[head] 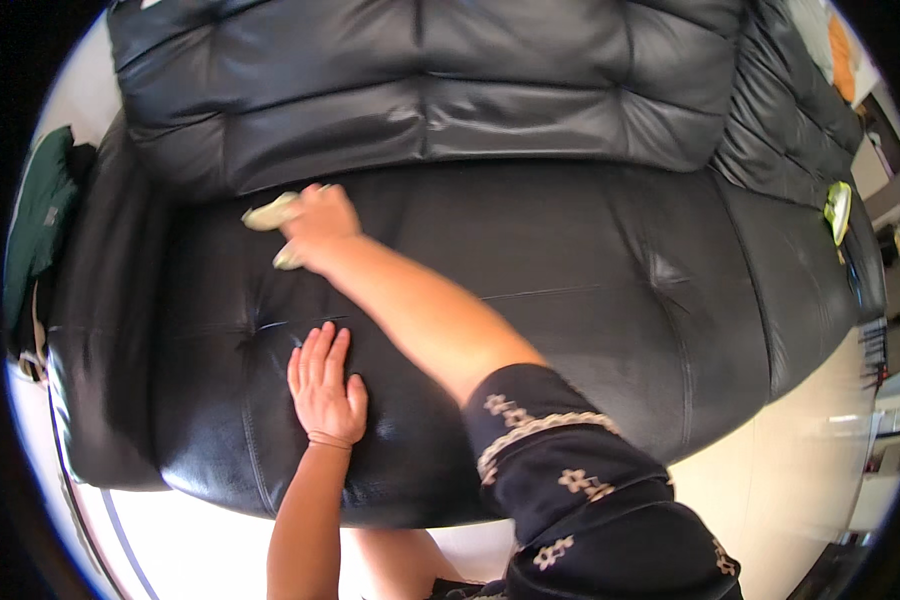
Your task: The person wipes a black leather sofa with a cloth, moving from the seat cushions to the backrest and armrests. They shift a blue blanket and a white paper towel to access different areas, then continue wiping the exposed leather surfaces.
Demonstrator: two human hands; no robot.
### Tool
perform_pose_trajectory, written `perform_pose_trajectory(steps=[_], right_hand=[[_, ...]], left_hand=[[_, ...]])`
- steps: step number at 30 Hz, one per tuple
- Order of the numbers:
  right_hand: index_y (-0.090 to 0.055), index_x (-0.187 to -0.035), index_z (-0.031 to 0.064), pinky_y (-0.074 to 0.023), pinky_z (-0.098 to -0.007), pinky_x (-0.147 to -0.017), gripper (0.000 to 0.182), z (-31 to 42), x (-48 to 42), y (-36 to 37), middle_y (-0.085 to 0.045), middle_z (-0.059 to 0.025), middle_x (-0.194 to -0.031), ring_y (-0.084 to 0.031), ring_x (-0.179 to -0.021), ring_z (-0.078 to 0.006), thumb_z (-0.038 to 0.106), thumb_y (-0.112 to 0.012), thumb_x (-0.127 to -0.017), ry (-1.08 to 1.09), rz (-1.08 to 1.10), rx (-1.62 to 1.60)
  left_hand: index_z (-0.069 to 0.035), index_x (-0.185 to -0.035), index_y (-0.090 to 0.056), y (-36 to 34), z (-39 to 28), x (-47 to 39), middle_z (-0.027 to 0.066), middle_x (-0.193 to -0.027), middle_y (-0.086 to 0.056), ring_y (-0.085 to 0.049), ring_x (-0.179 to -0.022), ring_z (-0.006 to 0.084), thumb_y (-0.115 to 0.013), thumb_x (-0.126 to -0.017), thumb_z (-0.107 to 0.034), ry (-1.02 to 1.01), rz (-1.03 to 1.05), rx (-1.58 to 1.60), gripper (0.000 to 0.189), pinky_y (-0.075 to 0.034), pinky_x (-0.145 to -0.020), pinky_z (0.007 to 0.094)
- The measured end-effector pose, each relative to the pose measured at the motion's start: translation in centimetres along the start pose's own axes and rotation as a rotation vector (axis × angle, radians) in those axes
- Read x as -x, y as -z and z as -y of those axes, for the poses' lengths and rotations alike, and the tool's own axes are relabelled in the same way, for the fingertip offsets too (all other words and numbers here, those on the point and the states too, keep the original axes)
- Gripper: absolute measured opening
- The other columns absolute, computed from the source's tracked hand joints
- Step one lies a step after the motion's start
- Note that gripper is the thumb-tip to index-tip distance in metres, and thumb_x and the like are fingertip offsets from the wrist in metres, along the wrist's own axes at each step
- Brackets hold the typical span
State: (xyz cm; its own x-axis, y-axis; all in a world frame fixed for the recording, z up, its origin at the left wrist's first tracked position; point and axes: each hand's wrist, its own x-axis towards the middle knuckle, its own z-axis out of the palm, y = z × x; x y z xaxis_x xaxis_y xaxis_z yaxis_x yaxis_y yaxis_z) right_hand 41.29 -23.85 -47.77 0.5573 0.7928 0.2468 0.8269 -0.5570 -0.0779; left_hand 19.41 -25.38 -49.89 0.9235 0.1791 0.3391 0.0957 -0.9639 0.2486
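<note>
My right hand [324, 225] is closed around a pale yellow-green cloth [270, 213] that sticks out on both sides of it. Hand and cloth are at the rear left of the seat of a black leather sofa [525, 232], near the foot of the tufted backrest [525, 82]. My left hand [328, 390] rests palm down on the front of the same seat, fingers pointing towards the backrest, nothing in it. A hair tie or thin band circles that wrist. The right hand looks slightly blurred.
At the left, a dark green garment [41, 217] hangs or lies beyond the armrest [109, 315]. A yellow-green and white object [838, 213], perhaps a shoe, is at the sofa's right end. Pale floor [780, 465] shows below the front edge; cluttered furniture lines the far right.
</note>
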Motion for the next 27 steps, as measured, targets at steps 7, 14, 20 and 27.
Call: perform_pose_trajectory(steps=[7,14,20,27], right_hand=[[-0.066,-0.11,0.0243,-0.0525,-0.039,-0.078,0.028,-30.1,23.6,8.7,-0.066,-0.0058,-0.098,-0.064,-0.094,-0.0239,0.033,-0.05,-0.088,-0.766,-0.055,0.205],[-0.058,-0.124,0.0339,-0.0463,-0.0461,-0.092,0.043,-40.0,41.0,12.4,-0.062,-0.0112,-0.117,-0.053,-0.116,-0.0327,0.049,-0.06,-0.084,-1.444,0.005,0.413],[-0.07,-0.103,0.0279,-0.0528,-0.0421,-0.081,0.029,-21.1,18.6,8.8,-0.065,-0.0119,-0.097,-0.064,-0.095,-0.0267,0.037,-0.064,-0.075,-0.44,-0.023,-0.021],[-0.07,-0.099,0.0271,-0.05,-0.0374,-0.076,0.025,-26.8,18.4,7.6,-0.067,-0.0006,-0.093,-0.06,-0.095,-0.0227,0.04,-0.058,-0.082,-0.229,0.089,0.084]], left_hand=[[-0.005,-0.13,-0.051,1.2,0.6,0.1,0.0121,-0.139,-0.046,-0.038,-0.132,0.03,-0.044,-0.082,-0.023,-0.004,-0.003,-0.096,0.052,-0.021,-0.112,0.0454],[-0.003,-0.132,-0.048,-0.8,-0.7,0.0,0.0137,-0.14,-0.044,-0.037,-0.133,0.0307,-0.04,-0.084,-0.028,-0.04,-0.015,-0.092,0.054,-0.021,-0.112,0.0454],[-0.004,-0.133,-0.047,0.5,1.1,0.3,0.0131,-0.141,-0.044,-0.037,-0.133,0.0304,-0.034,-0.088,-0.032,-0.044,-0.007,-0.206,0.054,-0.021,-0.112,0.045],[-0.001,-0.133,-0.046,-0.2,-0.1,-0.2,0.0155,-0.141,-0.042,-0.036,-0.134,0.0321,-0.032,-0.09,-0.032,-0.071,0.034,-0.192,0.054,-0.021,-0.112,0.0459]])
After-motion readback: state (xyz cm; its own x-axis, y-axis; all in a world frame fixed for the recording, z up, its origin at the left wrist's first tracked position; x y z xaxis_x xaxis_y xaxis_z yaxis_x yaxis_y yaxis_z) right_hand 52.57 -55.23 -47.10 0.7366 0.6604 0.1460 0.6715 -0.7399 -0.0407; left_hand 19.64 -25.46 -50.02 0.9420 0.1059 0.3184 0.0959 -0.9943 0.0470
